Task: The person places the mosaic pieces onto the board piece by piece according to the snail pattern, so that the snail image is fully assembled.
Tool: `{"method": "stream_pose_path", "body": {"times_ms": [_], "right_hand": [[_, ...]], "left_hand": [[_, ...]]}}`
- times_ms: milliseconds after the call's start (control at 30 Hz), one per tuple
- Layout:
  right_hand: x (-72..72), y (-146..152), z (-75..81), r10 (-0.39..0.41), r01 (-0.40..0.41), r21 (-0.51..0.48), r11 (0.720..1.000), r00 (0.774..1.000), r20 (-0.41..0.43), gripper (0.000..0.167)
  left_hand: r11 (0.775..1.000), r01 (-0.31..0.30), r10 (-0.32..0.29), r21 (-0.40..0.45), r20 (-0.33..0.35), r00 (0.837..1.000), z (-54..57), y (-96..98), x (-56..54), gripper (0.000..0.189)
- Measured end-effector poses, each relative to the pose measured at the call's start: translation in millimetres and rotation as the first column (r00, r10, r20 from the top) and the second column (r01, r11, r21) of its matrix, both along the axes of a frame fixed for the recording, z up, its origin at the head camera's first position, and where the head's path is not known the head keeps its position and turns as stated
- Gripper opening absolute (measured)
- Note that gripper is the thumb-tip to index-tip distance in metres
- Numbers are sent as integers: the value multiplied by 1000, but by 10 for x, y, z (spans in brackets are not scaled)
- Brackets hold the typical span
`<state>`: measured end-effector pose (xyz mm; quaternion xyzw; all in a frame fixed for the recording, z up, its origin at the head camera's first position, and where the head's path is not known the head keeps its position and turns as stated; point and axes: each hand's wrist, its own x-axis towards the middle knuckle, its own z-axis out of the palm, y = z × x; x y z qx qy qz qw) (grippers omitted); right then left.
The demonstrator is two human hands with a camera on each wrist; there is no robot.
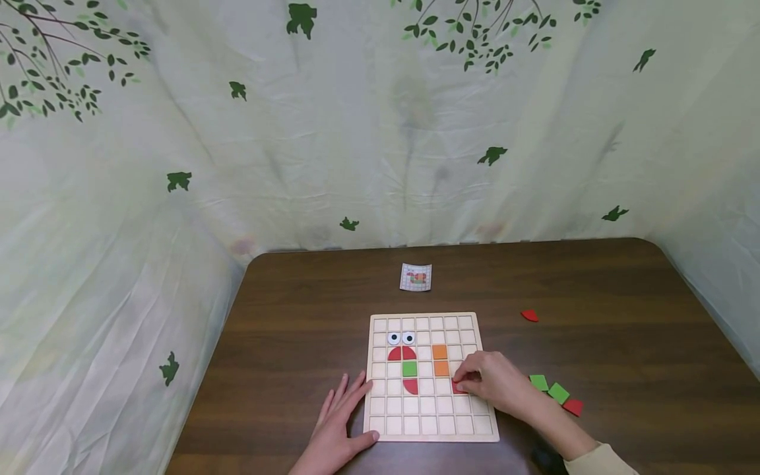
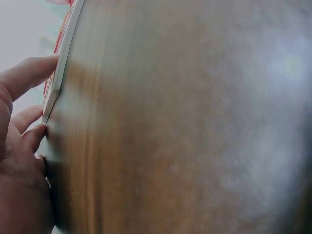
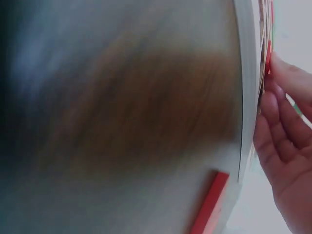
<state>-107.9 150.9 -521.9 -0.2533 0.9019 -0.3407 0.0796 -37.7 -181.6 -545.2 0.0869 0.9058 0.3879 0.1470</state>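
Note:
A pale wooden grid board (image 1: 438, 438) lies on the brown table. Two eye pieces (image 1: 394, 338) sit in its upper cells, above two red quarter-circles (image 1: 394, 355), a green square (image 1: 410, 369) and another red quarter-circle (image 1: 411, 386). Two orange squares (image 1: 441, 368) fill cells further right. My right hand (image 1: 499, 382) pinches a red piece (image 1: 457, 388) between thumb and fingertips at a cell on the board's right side; the fingers partly cover its shape. At the board's left edge, my left hand (image 1: 340, 425) rests with fingers spread, thumb at the lower left corner.
Behind the board lies a small picture card (image 1: 415, 278). To the right are a red quarter-circle (image 1: 530, 316), two green squares (image 1: 559, 394) and a red piece (image 1: 572, 407), beside my right forearm. A leaf-patterned curtain (image 1: 368, 132) hangs behind the table (image 1: 309, 316).

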Motion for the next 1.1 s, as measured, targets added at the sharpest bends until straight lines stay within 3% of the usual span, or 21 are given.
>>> {"method": "stream_pose_path", "body": {"times_ms": [267, 567, 900, 1100], "right_hand": [[55, 170, 78, 21, -20, -16, 1000, 997, 76, 17], [166, 444, 126, -94, 99, -70, 993, 993, 68, 25], [299, 812, 87, -260, 262, 56, 963, 965, -37, 46], [379, 1009, 60, -240, 245, 52, 968, 966, -95, 44]], "left_hand": [[1000, 4, -4, -9, -8, 1000, -16, -7, 0, 80], [1000, 6, -6, -16, -6, 1000, 0, -7, 0, 80], [1000, 11, -11, 3, -10, 1000, 15, -17, 4, 80], [1000, 14, -14, -14, 2, 1000, -3, -14, -12, 80]]}}
